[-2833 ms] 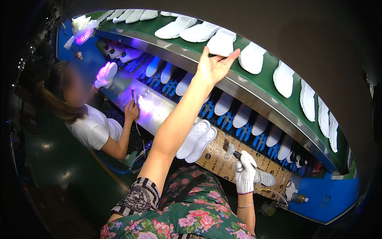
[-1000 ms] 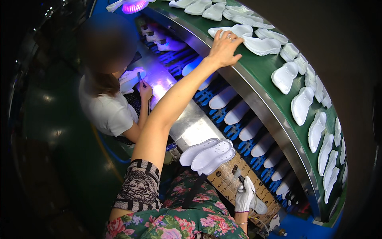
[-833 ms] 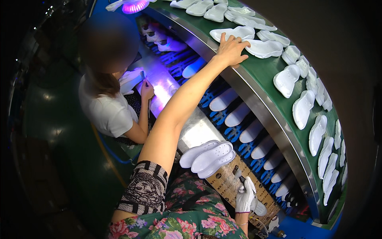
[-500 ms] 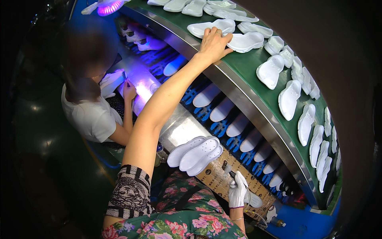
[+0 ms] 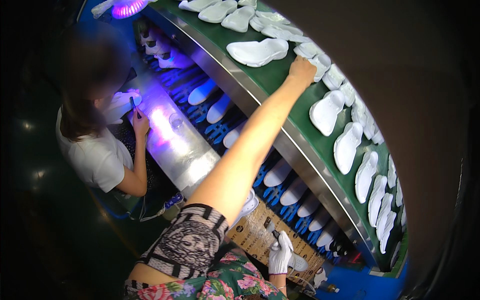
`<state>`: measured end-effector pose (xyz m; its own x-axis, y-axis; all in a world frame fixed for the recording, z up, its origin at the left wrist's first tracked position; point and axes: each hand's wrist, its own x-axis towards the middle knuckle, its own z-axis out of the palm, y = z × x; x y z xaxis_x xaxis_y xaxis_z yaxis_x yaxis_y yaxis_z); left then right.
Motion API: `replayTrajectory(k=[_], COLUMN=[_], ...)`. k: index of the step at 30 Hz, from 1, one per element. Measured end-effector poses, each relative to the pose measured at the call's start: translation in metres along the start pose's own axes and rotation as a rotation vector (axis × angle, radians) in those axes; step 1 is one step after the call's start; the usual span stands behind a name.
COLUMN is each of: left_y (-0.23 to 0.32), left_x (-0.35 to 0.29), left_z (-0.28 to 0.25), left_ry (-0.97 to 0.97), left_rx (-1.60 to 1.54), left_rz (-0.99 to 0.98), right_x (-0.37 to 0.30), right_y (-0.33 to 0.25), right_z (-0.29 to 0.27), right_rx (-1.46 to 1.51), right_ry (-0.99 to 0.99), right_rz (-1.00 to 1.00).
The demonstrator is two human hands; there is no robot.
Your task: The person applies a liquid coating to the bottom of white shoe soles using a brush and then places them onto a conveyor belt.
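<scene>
My bare left hand (image 5: 302,73) reaches over the green belt (image 5: 272,80), closed at the near end of a white shoe sole (image 5: 321,66); its fingertips are partly hidden. A larger white sole (image 5: 257,53) lies to its left on the belt. My right hand (image 5: 281,254), in a white knit glove, grips a brush (image 5: 272,229) with a dark handle over the brown cardboard (image 5: 255,236). Beside that glove lies a small pale sole (image 5: 298,262). White soles with small holes (image 5: 248,206) show partly behind my left upper arm.
Many white soles (image 5: 347,147) line the belt. Under its metal edge (image 5: 295,142), flat pale soles (image 5: 293,191) stand over blue holders. At left, a co-worker (image 5: 95,150) holds a brush at a white shoe part near a metal bench (image 5: 175,145) in purple light. A lamp (image 5: 127,7) glows pink.
My left hand has moved right and farther across the belt, and the sole by it has shifted with it. The whole view has swung. The right hand still holds the brush.
</scene>
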<state>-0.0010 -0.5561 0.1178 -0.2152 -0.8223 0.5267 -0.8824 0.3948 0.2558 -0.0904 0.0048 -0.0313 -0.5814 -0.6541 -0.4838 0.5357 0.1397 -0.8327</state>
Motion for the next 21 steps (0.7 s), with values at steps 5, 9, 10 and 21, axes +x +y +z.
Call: replayTrajectory(k=[5, 9, 10, 21], left_y=[0.015, 0.014, 0.009, -0.143], left_x=[0.002, -0.008, -0.004, 0.08], left_z=[0.004, -0.023, -0.038, -0.032], left_ry=[-0.173, 0.161, 0.14, 0.012], left_rx=[-0.104, -0.348, -0.253, -0.043], left_rz=[-0.015, -0.04, -0.093, -0.674], right_x=[0.001, -0.002, 0.0, 0.011], right_y=[-0.004, -0.006, -0.004, -0.001], right_z=[-0.007, 0.0, -0.003, -0.01], right_rx=[0.015, 0.02, 0.025, 0.013], right_ry=[0.061, 0.111, 0.098, 0.088], right_rz=[0.037, 0.044, 0.049, 0.041])
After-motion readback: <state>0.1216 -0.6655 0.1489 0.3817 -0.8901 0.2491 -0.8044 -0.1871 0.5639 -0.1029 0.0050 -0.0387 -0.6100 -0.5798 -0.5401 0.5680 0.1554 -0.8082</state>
